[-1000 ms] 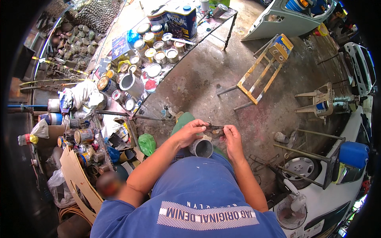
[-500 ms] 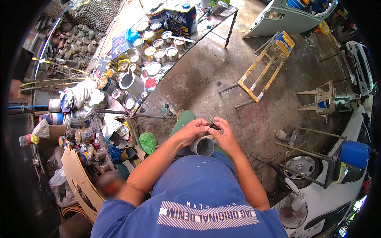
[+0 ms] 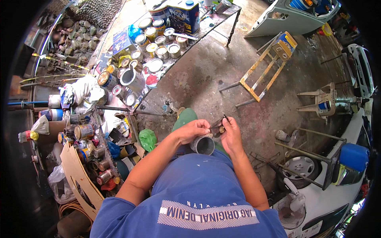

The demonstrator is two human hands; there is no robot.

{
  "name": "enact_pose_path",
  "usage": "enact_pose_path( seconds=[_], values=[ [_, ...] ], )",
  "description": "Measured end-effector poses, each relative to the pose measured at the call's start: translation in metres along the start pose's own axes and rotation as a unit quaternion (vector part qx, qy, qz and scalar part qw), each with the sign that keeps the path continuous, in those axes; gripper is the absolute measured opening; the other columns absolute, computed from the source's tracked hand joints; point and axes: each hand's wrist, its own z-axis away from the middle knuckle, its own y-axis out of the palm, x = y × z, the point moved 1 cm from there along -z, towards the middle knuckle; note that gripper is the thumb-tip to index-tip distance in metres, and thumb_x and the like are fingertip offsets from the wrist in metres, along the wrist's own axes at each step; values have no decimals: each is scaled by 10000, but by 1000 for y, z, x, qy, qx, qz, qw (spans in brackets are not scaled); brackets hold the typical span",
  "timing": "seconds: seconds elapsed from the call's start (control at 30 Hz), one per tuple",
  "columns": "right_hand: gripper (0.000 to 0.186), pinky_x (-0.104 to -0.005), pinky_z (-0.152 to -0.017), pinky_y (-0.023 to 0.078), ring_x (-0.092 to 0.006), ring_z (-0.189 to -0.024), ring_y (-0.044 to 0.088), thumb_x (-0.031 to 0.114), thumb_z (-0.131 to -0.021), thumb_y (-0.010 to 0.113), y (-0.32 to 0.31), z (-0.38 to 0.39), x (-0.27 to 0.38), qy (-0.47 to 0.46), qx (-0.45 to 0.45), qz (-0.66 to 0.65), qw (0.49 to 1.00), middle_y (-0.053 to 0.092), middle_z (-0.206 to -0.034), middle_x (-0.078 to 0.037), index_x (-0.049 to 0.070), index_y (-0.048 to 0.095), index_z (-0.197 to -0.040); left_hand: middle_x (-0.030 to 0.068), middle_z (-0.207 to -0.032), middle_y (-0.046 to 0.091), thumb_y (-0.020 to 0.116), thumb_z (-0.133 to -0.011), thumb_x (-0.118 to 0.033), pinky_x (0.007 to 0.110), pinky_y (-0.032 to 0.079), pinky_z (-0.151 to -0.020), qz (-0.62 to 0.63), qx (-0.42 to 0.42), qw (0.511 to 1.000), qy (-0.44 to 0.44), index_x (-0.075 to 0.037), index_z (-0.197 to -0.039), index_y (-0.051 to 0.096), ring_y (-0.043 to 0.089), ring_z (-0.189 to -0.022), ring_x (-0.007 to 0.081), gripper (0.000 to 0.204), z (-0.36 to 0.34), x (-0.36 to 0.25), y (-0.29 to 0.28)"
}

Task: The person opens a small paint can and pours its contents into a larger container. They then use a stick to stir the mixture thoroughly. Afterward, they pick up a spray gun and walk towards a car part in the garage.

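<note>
Grey cup is sitting near; right hand is holding a dark strip; left hand is hovering beside it, grip unclear.

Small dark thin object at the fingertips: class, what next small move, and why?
Perhaps steady the small dark thin object with the left hand: its fingertips are close, grip unclear, while the right hand pinches it near the open grey cylindrical cup.

Small dark piece, details unclear, held near a round grey container, mouth open
</note>
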Motion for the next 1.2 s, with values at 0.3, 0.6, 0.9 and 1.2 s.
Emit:
enact_pose_path(
  seconds=[0.3,0.6,0.9,1.2],
  values=[
    [95,-271,-789,521,-102,-889,637,140,-1035,601,-5,4,-8,28,17,18,999,680,-1009,-41,55,609,-1077,-30,-1094,567,686,-958,-272,408,385,-985,3,-40,999,22,-147,-1098,606,522,-1069,122,205,4,-2,-4],
    [100,-220,-743,492,-65,-862,614,111,-1000,638,-2,8,-14,30,8,121,992,671,-948,-5,40,646,-1069,-34,-1021,619,680,-968,-247,262,439,-862,-37,-27,999,18,-114,-1145,606,568,-946,87,234,2,1,-1],
    [114,-211,-627,445,-31,-754,572,157,-990,664,9,10,-12,32,10,235,971,655,-867,20,60,632,-1040,-23,-995,631,724,-945,-229,245,470,-825,1,1,1000,26,-110,-1033,600,589,-911,87,193,-3,20,-23],
    [127,-314,-795,482,-123,-895,612,236,-1026,626,-6,7,-28,128,16,63,990,676,-984,-20,112,601,-1040,15,-1122,646,750,-928,-304,426,475,-974,56,-24,996,72,-144,-1005,590,591,-1101,174,239,3,19,-22]
  ],
)
